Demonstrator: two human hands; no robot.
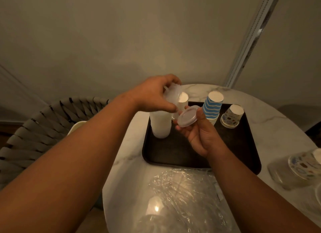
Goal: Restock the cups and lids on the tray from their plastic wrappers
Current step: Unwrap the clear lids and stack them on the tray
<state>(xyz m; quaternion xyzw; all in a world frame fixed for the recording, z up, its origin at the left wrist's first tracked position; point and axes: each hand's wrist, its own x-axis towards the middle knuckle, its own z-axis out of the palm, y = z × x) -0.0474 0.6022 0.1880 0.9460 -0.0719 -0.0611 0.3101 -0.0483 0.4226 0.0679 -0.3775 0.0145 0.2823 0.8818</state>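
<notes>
A dark tray (pixel 175 151) lies on the marble table. On it stand a tall white stack of cups (pixel 160 124), a blue-and-white striped stack (pixel 212 106) and a short patterned stack (pixel 231 116), all upside down. Above the tray's back left, my left hand (pixel 154 93) grips a stack of clear lids (pixel 173 93). My right hand (pixel 199 133) pinches a single clear lid (pixel 187 118) just below and to the right of that stack. A white cup (pixel 182 100) shows behind the hands.
An empty crinkled plastic wrapper (pixel 184 194) lies at the table's near edge. At the right edge lies a wrapped sleeve of patterned cups (pixel 302 166). A woven chair (pixel 43 125) stands to the left, the wall is close behind.
</notes>
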